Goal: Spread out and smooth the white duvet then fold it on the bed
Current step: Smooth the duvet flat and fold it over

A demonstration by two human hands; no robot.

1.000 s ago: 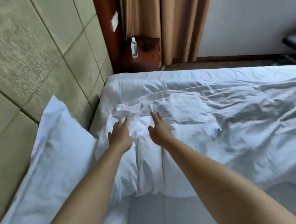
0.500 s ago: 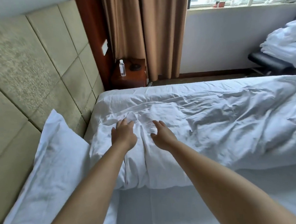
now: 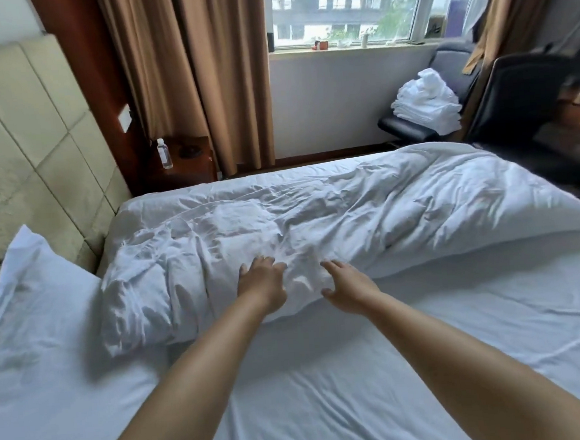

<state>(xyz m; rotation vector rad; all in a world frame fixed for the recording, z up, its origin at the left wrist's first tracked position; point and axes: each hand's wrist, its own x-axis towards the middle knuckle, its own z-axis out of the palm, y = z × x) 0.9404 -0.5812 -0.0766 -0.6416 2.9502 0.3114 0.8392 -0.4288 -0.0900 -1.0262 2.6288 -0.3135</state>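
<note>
The white duvet [image 3: 367,211] lies crumpled in a long folded band across the far half of the bed [image 3: 328,389], from the headboard side to the right edge. My left hand [image 3: 262,283] rests on the duvet's near edge, its fingers spread and lightly bent over the fabric. A little to its right, my right hand [image 3: 349,284] reaches the same near edge with fingers straight and thumb out, touching the fold. Neither hand grips the cloth.
A white pillow [image 3: 30,306] leans against the padded headboard [image 3: 20,163] at the left. Beyond the bed stand a wooden nightstand [image 3: 188,161] with a water bottle [image 3: 164,153], brown curtains, a window, and dark chairs [image 3: 520,100], one bearing stacked white linen [image 3: 426,107].
Both hands have slid right and toward me along the duvet, from its headboard-end corner to the near edge. My view has lifted, showing the window and chairs.
</note>
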